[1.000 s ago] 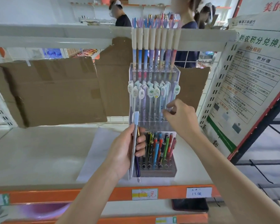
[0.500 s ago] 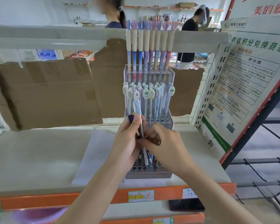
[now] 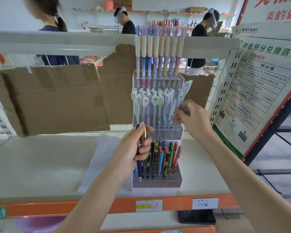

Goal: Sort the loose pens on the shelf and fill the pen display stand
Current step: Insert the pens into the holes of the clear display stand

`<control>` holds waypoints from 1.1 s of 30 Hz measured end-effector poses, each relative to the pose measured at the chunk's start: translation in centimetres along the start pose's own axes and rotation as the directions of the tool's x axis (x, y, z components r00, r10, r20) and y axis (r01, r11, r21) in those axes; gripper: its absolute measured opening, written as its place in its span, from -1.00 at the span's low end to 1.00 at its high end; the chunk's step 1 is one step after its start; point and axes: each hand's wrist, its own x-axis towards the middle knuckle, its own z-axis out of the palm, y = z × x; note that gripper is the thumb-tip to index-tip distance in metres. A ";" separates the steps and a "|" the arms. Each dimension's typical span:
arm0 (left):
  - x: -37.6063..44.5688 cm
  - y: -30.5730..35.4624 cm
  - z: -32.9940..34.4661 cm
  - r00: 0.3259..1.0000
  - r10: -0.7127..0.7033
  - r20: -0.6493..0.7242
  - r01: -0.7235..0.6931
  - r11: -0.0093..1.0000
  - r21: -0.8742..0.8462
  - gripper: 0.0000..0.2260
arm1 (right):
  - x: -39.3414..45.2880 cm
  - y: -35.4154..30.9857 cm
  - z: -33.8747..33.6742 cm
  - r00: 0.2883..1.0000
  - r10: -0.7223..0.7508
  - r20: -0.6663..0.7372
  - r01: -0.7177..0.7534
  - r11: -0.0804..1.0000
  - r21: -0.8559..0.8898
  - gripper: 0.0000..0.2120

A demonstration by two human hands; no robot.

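A clear three-tier pen display stand stands on the shelf. Tall pastel pens fill its top tier, charm-topped pens the middle, coloured pens the bottom. My left hand grips a dark purple pen with a gold clip upright in front of the stand's lower left corner. My right hand pinches a pale blue charm-topped pen, tilted, at the right end of the middle tier.
Cardboard sheets line the back of the shelf. A white paper sheet lies under and left of the stand. A printed poster board leans on the right. Price labels sit on the orange shelf edge. People stand beyond the shelving.
My right hand took the pale charm-topped pen from my left hand and lifted it up and right to the middle tier. My left hand keeps the purple pen.
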 end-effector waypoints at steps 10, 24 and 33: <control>-0.1 -0.1 -0.1 0.995 -0.060 0.076 0.061 0.998 -0.005 -0.73 | -0.6 1.6 1.3 0.997 -0.037 0.066 0.060 0.911 -0.407 -0.86; 1.6 -0.8 2.4 0.999 -0.045 -0.023 0.040 0.980 -0.195 -0.69 | -5.1 0.0 -0.4 0.981 -0.095 0.168 0.129 0.970 -0.207 -0.89; 1.9 -0.7 3.3 0.997 -0.021 -0.076 0.000 0.962 -0.272 -0.72 | -8.3 -1.1 1.1 0.935 -0.063 0.348 0.117 0.984 -0.135 -0.86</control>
